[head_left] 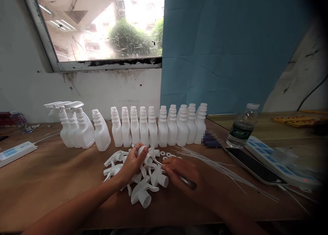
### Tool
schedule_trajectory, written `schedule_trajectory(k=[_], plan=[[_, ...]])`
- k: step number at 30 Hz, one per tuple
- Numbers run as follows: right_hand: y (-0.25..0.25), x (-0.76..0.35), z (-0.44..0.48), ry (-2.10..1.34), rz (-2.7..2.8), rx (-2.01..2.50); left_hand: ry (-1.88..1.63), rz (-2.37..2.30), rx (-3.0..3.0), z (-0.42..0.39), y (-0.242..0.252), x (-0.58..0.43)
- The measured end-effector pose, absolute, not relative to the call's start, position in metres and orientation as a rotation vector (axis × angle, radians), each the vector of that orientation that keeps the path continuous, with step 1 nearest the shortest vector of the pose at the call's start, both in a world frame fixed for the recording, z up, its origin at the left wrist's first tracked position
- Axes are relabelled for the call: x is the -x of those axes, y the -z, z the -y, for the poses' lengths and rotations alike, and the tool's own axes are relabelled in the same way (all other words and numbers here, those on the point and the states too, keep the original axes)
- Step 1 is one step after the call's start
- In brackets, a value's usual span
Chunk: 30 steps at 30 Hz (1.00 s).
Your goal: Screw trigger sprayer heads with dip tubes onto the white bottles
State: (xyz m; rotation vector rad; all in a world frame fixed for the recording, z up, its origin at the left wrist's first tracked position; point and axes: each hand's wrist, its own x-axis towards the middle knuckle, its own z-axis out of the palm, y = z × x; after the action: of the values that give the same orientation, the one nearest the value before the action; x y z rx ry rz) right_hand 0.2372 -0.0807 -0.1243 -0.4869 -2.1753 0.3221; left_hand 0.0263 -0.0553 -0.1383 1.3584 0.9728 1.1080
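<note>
My left hand (134, 161) is closed around a white trigger spray head (149, 158), which it partly covers. In my right hand (183, 171) is a slim metal tool (188, 182) with a thicker grey end; its thin tip reaches to the opening of that spray head. Whether the tip is inside, I cannot tell. Under and around both hands lies a heap of loose white trigger spray heads (145, 194). Small white ring washers (162, 153) lie just behind my right hand. To its right, thin white dip tubes (222, 170) are spread on the brown table (77, 183).
A row of open white bottles (162, 129) stands along the back. At left, several bottles wear spray heads (70, 105). A water bottle (241, 127), a phone (252, 165) and a power strip (266, 151) occupy the right side. Another power strip (17, 153) lies far left.
</note>
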Motion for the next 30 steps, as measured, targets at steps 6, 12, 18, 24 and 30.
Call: schedule_trajectory(k=[6, 12, 18, 24, 30], plan=[[0.123, -0.245, 0.087, -0.486, 2.139, 0.651, -1.037, -0.938, -1.567, 0.053, 0.139, -0.029], [0.12, -0.245, 0.085, -0.808, 2.031, 0.591, -1.0, -0.814, -1.38, 0.055, 0.138, -0.03], [0.129, -0.235, 0.074, -0.247, 2.246, 0.185, -1.031, -0.791, -1.102, 0.055, 0.136, -0.03], [0.132, -0.228, 0.072, 0.393, 2.395, 0.315, -0.989, -0.791, -1.059, 0.058, 0.131, -0.028], [0.134, -0.231, 0.073, 0.397, 2.371, 0.337, -1.066, -0.864, -1.256, 0.055, 0.135, -0.025]])
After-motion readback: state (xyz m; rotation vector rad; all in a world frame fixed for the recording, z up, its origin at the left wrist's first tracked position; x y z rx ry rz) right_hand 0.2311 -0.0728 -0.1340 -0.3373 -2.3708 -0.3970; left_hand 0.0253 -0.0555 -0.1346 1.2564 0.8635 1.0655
